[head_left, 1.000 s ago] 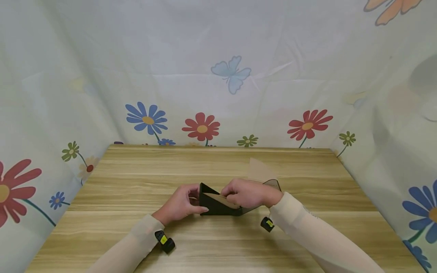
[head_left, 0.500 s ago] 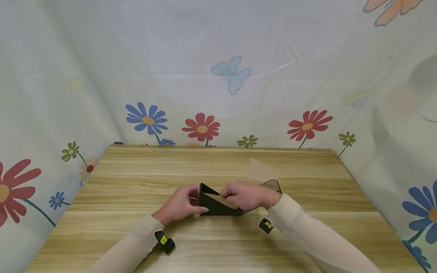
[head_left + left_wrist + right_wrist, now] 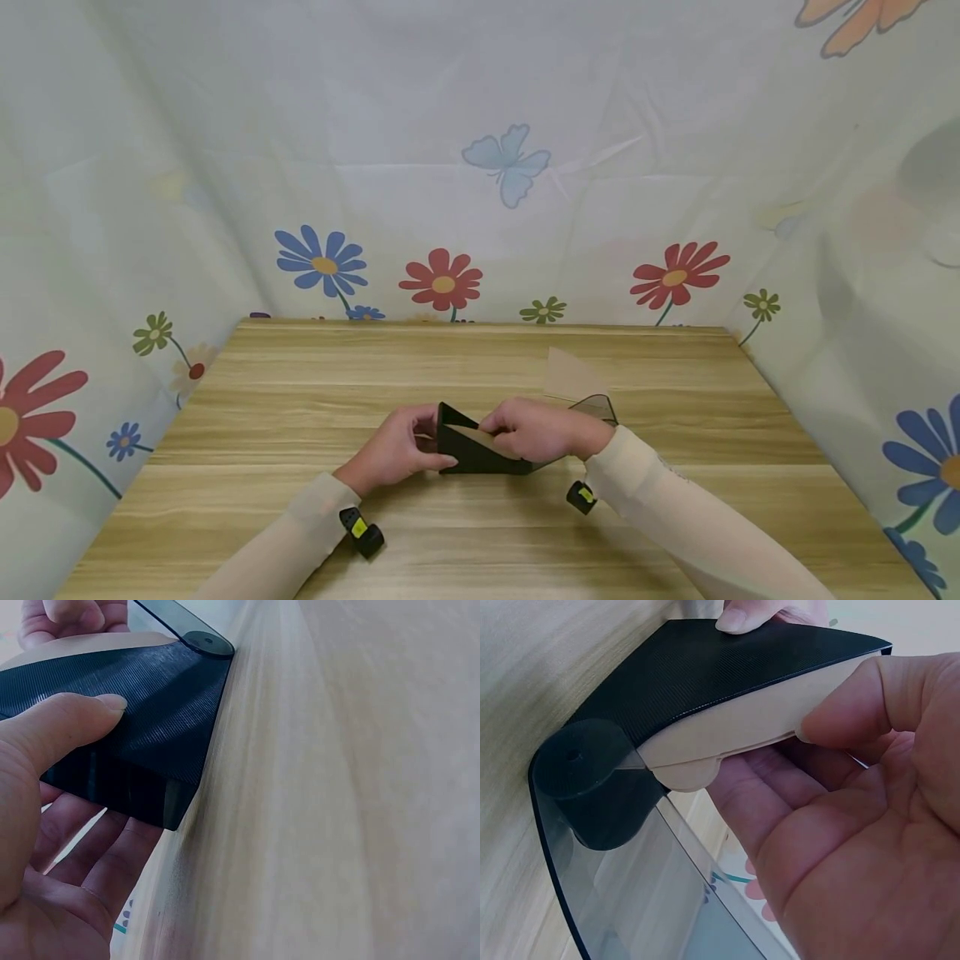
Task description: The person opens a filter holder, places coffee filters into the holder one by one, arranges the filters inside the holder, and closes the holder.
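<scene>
A black wedge-shaped box [image 3: 476, 454] stands on the table, its clear smoky lid [image 3: 656, 877] swung open on a round hinge at the right. My left hand [image 3: 393, 450] grips the box's left end, thumb [image 3: 79, 720] on the ribbed front and fingers behind. Inside lies a stack of tan coffee filter papers [image 3: 761, 712], with a rounded tab poking out near the hinge. My right hand [image 3: 543, 429] reaches over the box and pinches the papers' edge, thumb on one side and fingers on the other. In the head view it covers part of the box and lid.
Behind the lid, a loose tan paper [image 3: 576, 375] lies on the wood-grain table [image 3: 337, 358]. A white curtain [image 3: 375, 108] printed with flowers and butterflies hangs around the back and sides. A small black camera is strapped to each wrist.
My right hand and forearm have shifted slightly left along the papers. The left hand and the box have stayed in place.
</scene>
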`<state>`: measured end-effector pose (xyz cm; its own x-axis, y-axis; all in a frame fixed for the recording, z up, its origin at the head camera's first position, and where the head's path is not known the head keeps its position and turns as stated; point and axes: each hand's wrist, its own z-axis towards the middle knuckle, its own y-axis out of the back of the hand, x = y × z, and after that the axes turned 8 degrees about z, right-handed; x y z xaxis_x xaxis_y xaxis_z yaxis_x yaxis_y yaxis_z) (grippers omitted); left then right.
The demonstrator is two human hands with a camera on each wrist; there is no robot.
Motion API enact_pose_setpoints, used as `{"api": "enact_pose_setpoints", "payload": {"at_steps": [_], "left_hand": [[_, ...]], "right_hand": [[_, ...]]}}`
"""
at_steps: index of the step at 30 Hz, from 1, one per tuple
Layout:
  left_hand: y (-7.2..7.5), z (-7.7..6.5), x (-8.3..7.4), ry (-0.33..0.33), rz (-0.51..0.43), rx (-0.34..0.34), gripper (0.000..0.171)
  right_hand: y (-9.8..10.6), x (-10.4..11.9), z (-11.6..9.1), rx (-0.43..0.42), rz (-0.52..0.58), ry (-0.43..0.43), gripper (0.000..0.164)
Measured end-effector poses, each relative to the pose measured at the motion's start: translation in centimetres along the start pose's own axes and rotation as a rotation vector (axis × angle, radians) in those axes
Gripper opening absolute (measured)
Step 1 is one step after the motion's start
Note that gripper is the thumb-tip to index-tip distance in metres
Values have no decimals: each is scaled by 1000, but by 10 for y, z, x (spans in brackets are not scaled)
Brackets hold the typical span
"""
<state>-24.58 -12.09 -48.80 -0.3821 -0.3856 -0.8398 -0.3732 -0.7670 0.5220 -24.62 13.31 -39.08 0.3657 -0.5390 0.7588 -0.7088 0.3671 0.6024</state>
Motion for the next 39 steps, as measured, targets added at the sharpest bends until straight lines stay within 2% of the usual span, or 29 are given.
{"api": "enact_pose_setpoints", "payload": {"at_steps": [12,23,39], "left_hand": [[-1,1,3,-17,-13,-3,32],[-1,1,2,-9,-9,-2,32],[-1,-1,-1,-7,4,-7,33]], "right_hand": [[4,1,-1,-7,-42,18,30],[8,6,-5,-34,-62,-17,34],[27,10,-25,-125,-8,-40,28]]}}
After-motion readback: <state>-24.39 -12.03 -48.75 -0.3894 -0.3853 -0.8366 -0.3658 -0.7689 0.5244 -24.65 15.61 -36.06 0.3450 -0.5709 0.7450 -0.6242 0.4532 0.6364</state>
